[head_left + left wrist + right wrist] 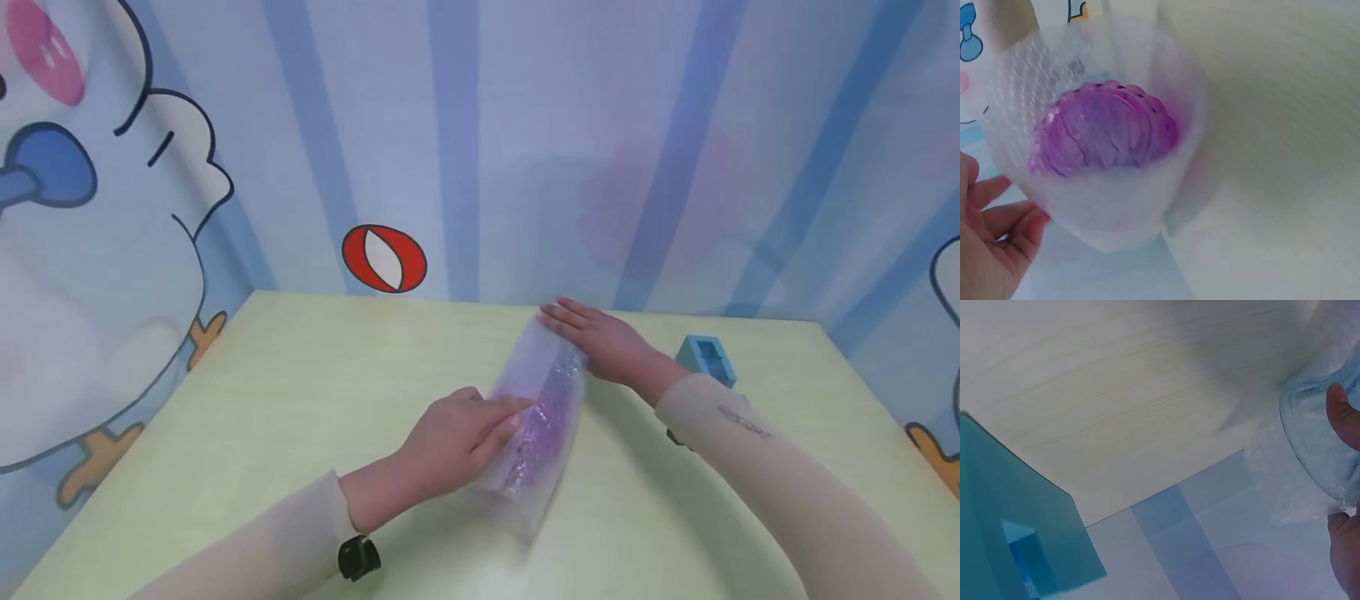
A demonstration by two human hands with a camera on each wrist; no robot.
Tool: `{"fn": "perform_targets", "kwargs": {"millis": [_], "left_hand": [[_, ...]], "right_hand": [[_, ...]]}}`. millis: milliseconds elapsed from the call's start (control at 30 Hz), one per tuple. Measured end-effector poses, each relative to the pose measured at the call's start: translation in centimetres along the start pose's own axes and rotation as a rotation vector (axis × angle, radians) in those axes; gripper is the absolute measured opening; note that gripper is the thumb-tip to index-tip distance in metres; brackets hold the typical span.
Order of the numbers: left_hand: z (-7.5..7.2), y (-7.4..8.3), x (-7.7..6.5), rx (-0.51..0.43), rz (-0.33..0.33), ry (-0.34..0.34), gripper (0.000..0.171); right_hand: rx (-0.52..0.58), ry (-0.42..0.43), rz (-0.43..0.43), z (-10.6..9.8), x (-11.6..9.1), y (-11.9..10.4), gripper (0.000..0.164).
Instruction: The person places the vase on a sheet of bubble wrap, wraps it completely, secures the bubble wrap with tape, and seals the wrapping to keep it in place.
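A see-through purple vessel [1107, 128] with a ridged, scalloped end lies inside a sleeve of bubble wrap [1116, 206]. In the head view the wrapped bundle [551, 417] slants over the table. My left hand [457, 437] is at its near left side, index finger and thumb together at the wrap; fingertips touch its edge in the left wrist view. My right hand [603, 337] grips the far end, fingers over the top. The right wrist view shows the thumb and fingers on opposite sides of a clear round rim [1300, 447], under the wrap.
A light-blue box-shaped object [707, 360] with a square recess stands right of the bundle, beside my right forearm. The pale yellow table [337, 358] meets a striped blue backdrop [525, 167] with cartoon figures at its far edge.
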State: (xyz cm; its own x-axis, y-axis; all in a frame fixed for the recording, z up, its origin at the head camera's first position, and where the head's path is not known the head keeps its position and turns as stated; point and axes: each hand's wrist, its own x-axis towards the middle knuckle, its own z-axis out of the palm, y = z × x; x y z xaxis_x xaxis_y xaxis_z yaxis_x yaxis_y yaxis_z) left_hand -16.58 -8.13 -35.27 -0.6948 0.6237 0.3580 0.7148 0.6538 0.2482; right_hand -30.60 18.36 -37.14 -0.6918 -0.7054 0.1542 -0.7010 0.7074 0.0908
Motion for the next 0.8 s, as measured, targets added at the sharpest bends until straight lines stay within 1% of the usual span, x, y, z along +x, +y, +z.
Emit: {"fn": "perform_targets", "kwargs": {"millis": [33, 100, 200, 300, 367, 467, 533, 567, 633, 700, 800], "left_hand": [[0.2, -0.4, 0.0, -0.026, 0.020, 0.027, 0.032], [0.5, -0.8, -0.1, -0.040, 0.052, 0.056, 0.031], [0.9, -1.2, -0.1, -0.013, 0.094, 0.056, 0.037], [1.2, -1.6, 0.3, 0.007, 0.110, 0.028, 0.043], [1.5, -1.9, 0.6, -0.019, 0.125, 0.006, 0.043], [2.1, -2.2, 1.0, -0.079, 0.155, -0.046, 0.042], [2.6, -2.3, 1.2, -0.097, 0.191, -0.075, 0.042], [2.8, -2.3, 1.3, -0.087, 0.214, -0.089, 0.043], [3.3, -2.2, 1.5, -0.028, 0.267, -0.098, 0.043], [3.6, -2.1, 1.6, 0.056, 0.316, -0.092, 0.042], [3.9, -1.9, 1.7, 0.160, 0.357, -0.056, 0.040]], "right_hand": [[-0.004, -0.002, -0.003, 0.0, 0.1, 0.0, 0.081], [-0.008, -0.009, -0.009, -0.1, 0.2, 0.0, 0.081], [-0.010, -0.023, -0.009, 0.0, 0.2, 0.0, 0.079], [-0.017, -0.012, -0.011, -0.1, 0.2, 0.1, 0.078], [-0.019, 0.005, -0.010, 0.0, 0.1, 0.1, 0.078], [-0.022, 0.029, -0.008, 0.1, 0.0, 0.1, 0.077], [-0.021, 0.044, -0.008, 0.3, -0.1, 0.1, 0.075], [-0.019, 0.051, -0.009, 0.4, -0.1, 0.1, 0.073], [-0.016, 0.064, -0.014, 0.7, 0.0, 0.0, 0.071], [-0.022, 0.073, -0.019, 0.9, 0.2, 0.0, 0.069], [-0.032, 0.083, -0.030, 1.0, 0.4, 0.0, 0.068]]}}
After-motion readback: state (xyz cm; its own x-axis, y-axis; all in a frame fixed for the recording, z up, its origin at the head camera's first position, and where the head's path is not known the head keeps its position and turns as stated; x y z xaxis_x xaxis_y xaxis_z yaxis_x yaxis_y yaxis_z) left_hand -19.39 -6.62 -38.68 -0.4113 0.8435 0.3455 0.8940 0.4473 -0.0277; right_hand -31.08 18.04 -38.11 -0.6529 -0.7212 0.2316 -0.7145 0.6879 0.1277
